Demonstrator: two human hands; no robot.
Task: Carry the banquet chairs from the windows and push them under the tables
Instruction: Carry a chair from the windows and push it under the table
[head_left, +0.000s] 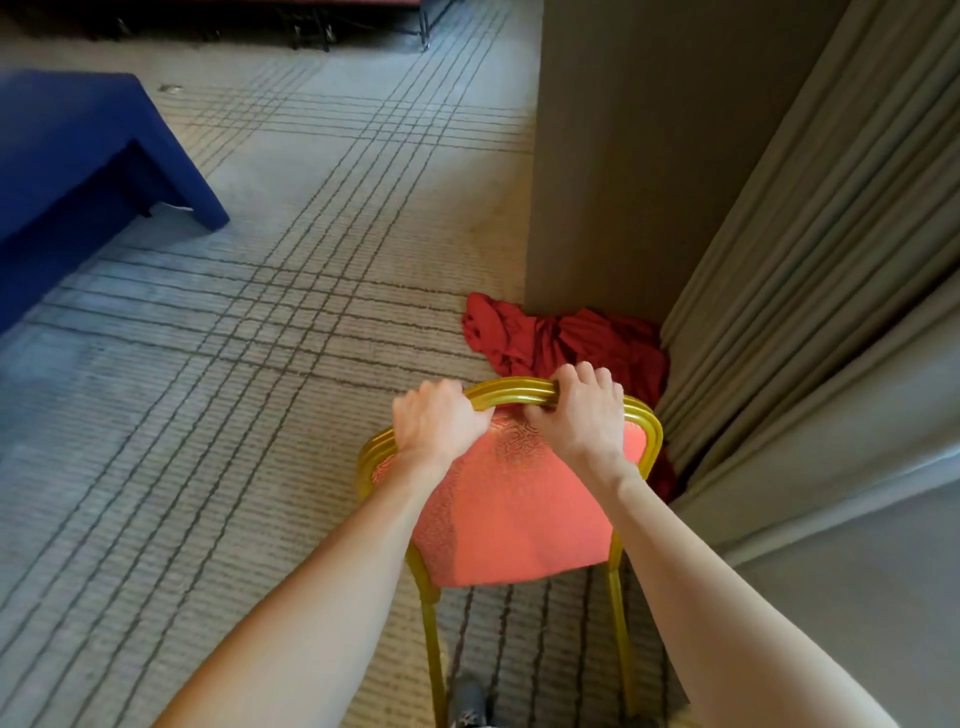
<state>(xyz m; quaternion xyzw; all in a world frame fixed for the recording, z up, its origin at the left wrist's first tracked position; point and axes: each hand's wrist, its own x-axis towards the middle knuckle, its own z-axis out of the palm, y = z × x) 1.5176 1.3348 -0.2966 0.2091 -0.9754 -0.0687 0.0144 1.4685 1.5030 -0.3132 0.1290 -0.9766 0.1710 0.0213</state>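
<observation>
A banquet chair (511, 514) with a gold metal frame and a salmon-red patterned backrest is right in front of me, seen from behind and above. My left hand (439, 421) grips the top rail of the backrest on its left side. Close beside it, my right hand (584, 410) grips the same rail a little to the right. Two gold back legs reach down to the carpet near my shoe; the seat is hidden behind the backrest. A table draped in a blue cloth (78, 171) stands at the far left.
A crumpled red cloth (561, 338) lies on the floor past the chair, at the foot of a beige pillar (639, 156). Pleated beige curtains (831, 291) hang close on the right. Striped grey carpet (234, 389) stretches between the chair and the blue table. Dark furniture legs show at the top.
</observation>
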